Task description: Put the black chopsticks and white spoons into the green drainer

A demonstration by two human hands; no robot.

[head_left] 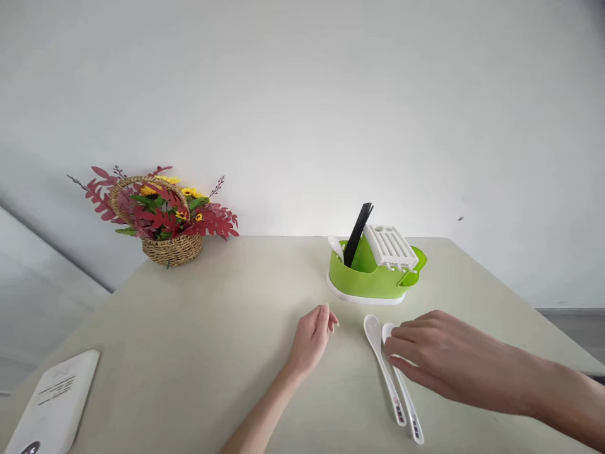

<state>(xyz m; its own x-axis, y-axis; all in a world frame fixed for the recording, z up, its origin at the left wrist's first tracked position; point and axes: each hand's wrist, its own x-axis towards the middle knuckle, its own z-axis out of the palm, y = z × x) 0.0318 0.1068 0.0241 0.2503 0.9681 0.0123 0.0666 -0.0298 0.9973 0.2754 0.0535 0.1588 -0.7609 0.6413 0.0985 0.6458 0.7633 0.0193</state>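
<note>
Two white spoons lie side by side on the table: one spoon (382,359) is fully in view, and the second spoon (407,403) has its bowl under my right hand (439,359). That hand reaches over it, fingers bent and touching its bowl, not clearly closed round it. My left hand (312,337) rests on the table to the left of the spoons, fingers loosely curled, holding nothing. Behind them stands a green cutlery holder (368,277) with black chopsticks (358,233), a white spoon (335,247) and a white slotted lid (390,246).
A woven basket of red leaves and yellow flowers (163,217) stands at the back left by the wall. A white flat device (54,403) lies at the front left corner. The table (212,328) ends at the right, beyond the holder.
</note>
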